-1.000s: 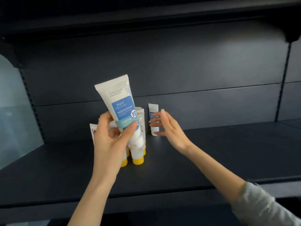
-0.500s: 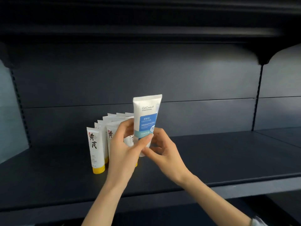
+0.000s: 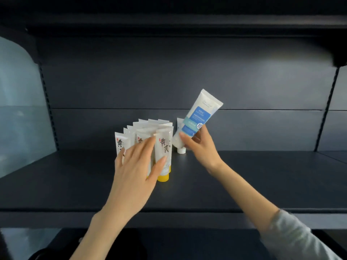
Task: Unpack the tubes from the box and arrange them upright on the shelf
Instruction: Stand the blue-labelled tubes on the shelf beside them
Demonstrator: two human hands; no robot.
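My right hand [image 3: 199, 145] grips a white tube with a blue label [image 3: 197, 117], tilted to the right, cap end down, just above the dark shelf [image 3: 244, 177]. Behind it stands another white-capped tube [image 3: 180, 145], mostly hidden. To the left, several white tubes with yellow caps [image 3: 163, 147] stand upright in a tight cluster. My left hand [image 3: 137, 166] is spread flat against the front of that cluster, fingers apart, holding nothing. No box is in view.
The shelf's back panel [image 3: 187, 81] rises behind the tubes, and an upper shelf [image 3: 169, 21] overhangs. A translucent side panel [image 3: 20, 109] closes the left end. An upright bracket [image 3: 326, 109] stands at the right. The shelf's front edge [image 3: 187, 211] runs below my arms.
The blue-label tube passed from my left hand to my right and moved right, tilting. My left hand let go and now rests open against the yellow-capped tubes.
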